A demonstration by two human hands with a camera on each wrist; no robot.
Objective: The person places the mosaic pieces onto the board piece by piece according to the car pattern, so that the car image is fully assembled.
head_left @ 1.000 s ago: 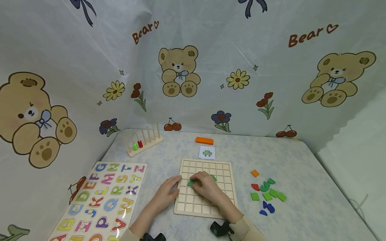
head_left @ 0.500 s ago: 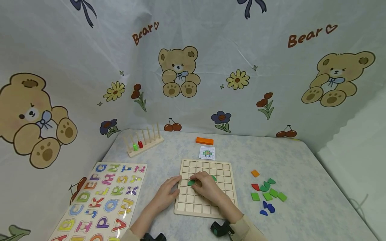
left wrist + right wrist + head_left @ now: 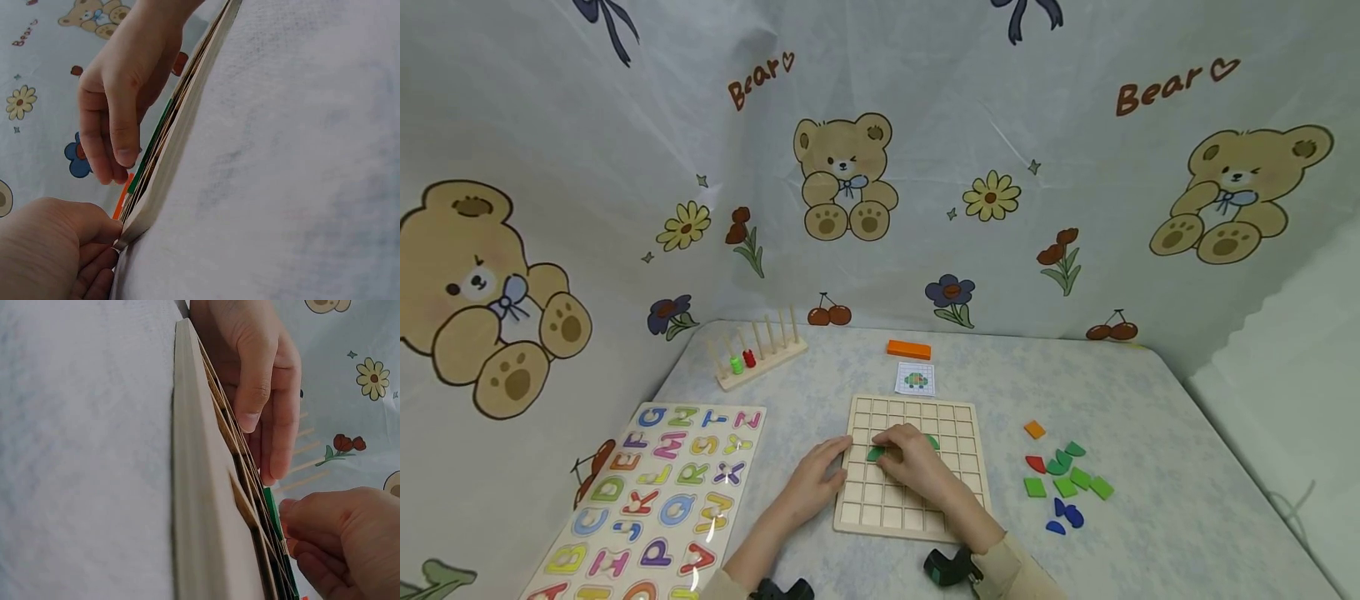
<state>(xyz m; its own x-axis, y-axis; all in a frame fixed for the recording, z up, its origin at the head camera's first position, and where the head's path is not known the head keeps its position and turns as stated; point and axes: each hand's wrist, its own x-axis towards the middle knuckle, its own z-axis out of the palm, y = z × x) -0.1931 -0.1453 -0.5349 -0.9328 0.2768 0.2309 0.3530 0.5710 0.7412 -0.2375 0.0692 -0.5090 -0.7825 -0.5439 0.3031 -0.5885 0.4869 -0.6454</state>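
In the head view a square wooden grid board [image 3: 895,521] lies in front of me. My left hand [image 3: 811,483] lies along its left edge, index fingertip right at the frame, thumb lower down beside it. Over the grid's upper left part, my right hand [image 3: 917,467] pinches a small green rounded piece [image 3: 876,454] between thumb and index finger, low at the cells. Partly behind that hand, another green rounded piece [image 3: 933,442] sits on the grid. The right wrist view shows the right hand's fingertips [image 3: 289,507] beside a green edge at board level.
Right of the board lie loose green, blue, red and orange pieces [image 3: 1064,489]. A pattern card [image 3: 915,379] and an orange block [image 3: 909,349] lie behind it. At left are a letter board [image 3: 655,492] and a peg stand [image 3: 760,367] with green and red beads.
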